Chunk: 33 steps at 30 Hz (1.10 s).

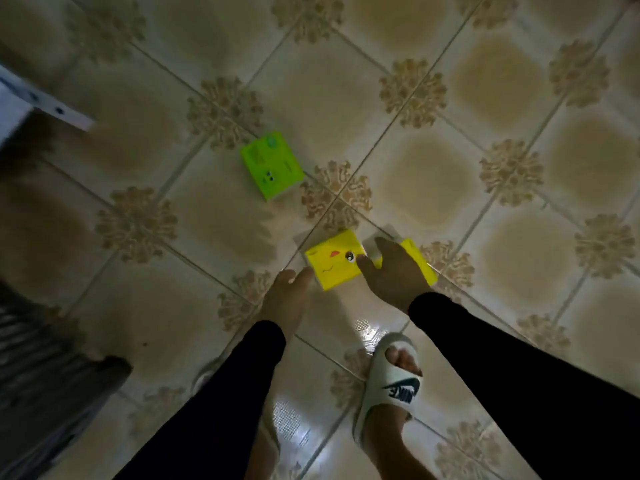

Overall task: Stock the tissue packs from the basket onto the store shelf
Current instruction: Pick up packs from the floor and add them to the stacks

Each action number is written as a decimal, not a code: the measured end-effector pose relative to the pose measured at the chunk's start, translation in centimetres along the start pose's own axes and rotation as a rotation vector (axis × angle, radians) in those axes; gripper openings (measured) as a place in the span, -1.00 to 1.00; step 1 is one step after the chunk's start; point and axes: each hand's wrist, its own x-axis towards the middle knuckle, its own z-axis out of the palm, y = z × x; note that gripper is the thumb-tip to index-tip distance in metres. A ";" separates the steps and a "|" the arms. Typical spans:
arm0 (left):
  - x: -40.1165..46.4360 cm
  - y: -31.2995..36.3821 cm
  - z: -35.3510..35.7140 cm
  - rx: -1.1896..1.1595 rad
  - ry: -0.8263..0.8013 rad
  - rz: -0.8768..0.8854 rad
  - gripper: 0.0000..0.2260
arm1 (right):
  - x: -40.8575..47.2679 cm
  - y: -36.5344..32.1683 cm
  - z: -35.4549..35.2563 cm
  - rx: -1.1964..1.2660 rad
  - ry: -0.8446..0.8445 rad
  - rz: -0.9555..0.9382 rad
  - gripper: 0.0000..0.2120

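A yellow tissue pack (334, 259) lies on the floor between both hands' fingers (363, 263).

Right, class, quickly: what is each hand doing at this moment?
Left hand: open, fingertips at the edge of the yellow tissue pack on the floor.
Right hand: over a second yellow pack; grip cannot be told.

You're looking down at a glossy tiled floor (429, 181), cream tiles with brown cloudy centres and brown floral rosettes where the diagonal grout lines cross. The light is dim, with bright glare low in the middle. A white perforated metal shelf rail (41, 100) juts in at the upper left.
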 end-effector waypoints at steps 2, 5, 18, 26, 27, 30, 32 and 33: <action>3.2 -1.3 2.5 -0.066 -0.013 -0.027 -0.42 | 3.1 1.3 2.0 -0.130 0.019 -0.052 -0.45; 7.4 -2.9 5.9 -0.169 -0.038 -0.035 -0.58 | 6.9 3.3 5.9 -0.261 0.040 -0.068 -0.54; -11.3 11.0 -5.7 -0.113 0.162 0.418 -0.72 | -7.8 -11.0 -9.0 0.351 0.324 -0.229 -0.53; -37.6 26.3 -18.7 -0.218 0.321 0.860 -0.88 | -25.1 -28.9 -30.1 0.509 0.580 -0.630 -0.68; -41.0 27.7 -20.3 -0.222 0.337 0.901 -0.86 | -27.6 -30.9 -32.4 0.515 0.592 -0.685 -0.67; -51.4 30.8 -24.8 -0.207 0.411 1.002 -0.79 | -35.5 -36.5 -37.9 0.481 0.599 -0.857 -0.64; -57.9 31.5 -27.6 -0.192 0.483 1.061 -0.76 | -40.6 -39.7 -40.4 0.471 0.561 -0.956 -0.68; -60.9 31.5 -28.9 -0.187 0.517 1.087 -0.74 | -43.1 -41.2 -41.5 0.464 0.537 -1.005 -0.64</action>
